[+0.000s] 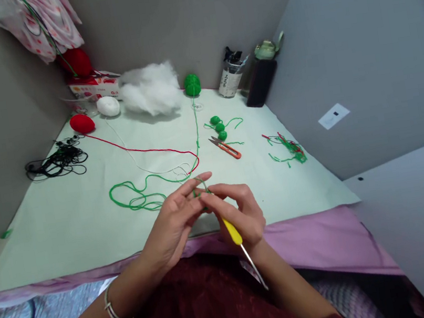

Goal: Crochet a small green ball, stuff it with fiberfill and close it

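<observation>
My right hand is closed around a crochet hook with a yellow grip, its bare metal end pointing down toward me. Facing it, my left hand pinches a small piece of green yarn work, mostly hidden by the fingers. A green strand runs over the left fingers. Loose green yarn lies in loops to the left of the hands, and another strand leads back to a green yarn ball. Red yarn and white yarn trail close to my fingertips.
Orange thread snips lie beyond my right hand, beside small green crocheted balls. Yarn scraps are at right, tangled black cord at left. White stuffing, a pen cup and a dark bottle line the back.
</observation>
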`<control>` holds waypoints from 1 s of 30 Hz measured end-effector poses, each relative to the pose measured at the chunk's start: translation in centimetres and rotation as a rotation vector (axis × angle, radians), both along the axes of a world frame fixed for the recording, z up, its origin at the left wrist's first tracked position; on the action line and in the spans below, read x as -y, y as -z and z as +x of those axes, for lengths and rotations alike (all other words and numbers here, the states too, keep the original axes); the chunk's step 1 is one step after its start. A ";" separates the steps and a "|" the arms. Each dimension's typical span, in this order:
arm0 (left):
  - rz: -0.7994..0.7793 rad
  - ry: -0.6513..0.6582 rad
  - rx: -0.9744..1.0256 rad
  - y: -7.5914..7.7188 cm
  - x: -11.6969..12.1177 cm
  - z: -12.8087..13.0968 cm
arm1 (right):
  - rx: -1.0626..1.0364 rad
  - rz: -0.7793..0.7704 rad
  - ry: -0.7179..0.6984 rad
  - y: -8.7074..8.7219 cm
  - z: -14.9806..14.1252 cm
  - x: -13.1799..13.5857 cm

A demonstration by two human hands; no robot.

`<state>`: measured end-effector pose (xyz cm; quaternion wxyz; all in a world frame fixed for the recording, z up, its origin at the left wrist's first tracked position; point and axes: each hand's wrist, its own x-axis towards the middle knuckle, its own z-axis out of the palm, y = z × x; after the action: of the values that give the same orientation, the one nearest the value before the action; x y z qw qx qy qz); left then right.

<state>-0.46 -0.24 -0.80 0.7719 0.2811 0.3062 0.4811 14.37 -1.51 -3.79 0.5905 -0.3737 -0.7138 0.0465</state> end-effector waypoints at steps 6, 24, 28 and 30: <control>-0.051 0.033 0.143 -0.2 -0.9 -0.9 | -0.459 -0.201 -0.129 -1.0 0.5 -0.6; 0.280 -0.082 -0.291 0.5 -0.1 -1.4 | -0.662 -0.513 -0.359 -1.9 0.4 -0.8; 0.365 -0.149 -0.378 0.7 -0.2 -1.4 | -0.365 -0.362 -0.200 -1.8 0.5 -0.1; 0.404 -0.193 -0.427 0.6 -0.2 -1.2 | -0.219 -0.228 -0.149 -1.7 0.4 0.1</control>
<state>-1.67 -0.04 -1.41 0.5692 0.4933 0.3848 0.5335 14.78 -1.63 -2.08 0.6134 -0.3770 -0.6610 0.2113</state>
